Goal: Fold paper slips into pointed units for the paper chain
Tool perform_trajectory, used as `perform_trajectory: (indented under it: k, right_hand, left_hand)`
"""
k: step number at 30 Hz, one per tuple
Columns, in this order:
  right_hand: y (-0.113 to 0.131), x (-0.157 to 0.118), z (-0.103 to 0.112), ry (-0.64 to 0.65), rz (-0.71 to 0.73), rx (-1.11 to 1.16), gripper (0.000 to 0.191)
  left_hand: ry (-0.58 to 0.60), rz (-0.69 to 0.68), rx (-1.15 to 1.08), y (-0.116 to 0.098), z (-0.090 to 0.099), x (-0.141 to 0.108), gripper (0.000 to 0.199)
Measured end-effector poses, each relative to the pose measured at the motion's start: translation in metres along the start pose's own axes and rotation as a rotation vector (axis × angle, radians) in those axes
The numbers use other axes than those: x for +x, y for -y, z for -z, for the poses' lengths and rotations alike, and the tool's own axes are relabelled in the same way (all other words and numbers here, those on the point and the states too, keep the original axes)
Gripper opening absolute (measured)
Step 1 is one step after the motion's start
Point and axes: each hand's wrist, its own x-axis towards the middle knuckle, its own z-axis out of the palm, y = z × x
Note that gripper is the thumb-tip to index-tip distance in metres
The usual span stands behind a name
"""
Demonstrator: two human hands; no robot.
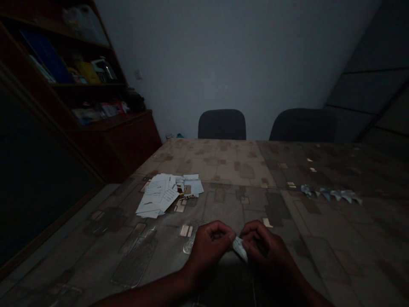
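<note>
Near the table's front edge, my left hand (211,243) pinches the left end of a small folded paper (240,249) between thumb and finger. My right hand (262,245) holds the same paper from the right, its fingers curled. The paper is pale and narrow, slanting down to the right between the hands. A loose pile of white printed papers (158,194) lies on the table to the left, beyond my left hand. Several small folded paper pieces (330,195) sit in a row at the right of the table.
The table (223,160) has a patterned cloth. Two dark chairs (222,124) stand behind its far edge, against a pale wall. A wooden shelf unit (131,136) with bottles, books and a kettle is at the left.
</note>
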Motion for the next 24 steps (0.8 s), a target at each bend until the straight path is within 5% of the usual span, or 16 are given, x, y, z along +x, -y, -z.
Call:
perform_trajectory:
  k: [7,24]
  right_hand:
    - [-0.002,0.002,0.002,-0.011,-0.007,-0.009,0.009]
    - [0.002,0.001,0.001,-0.035,-0.003,-0.069,0.01]
  left_hand:
    - [0.084,-0.06,0.009,-0.003,0.004,0.001,0.021]
    - [0.063,-0.089,0.104,0.008,0.003,-0.002,0.013]
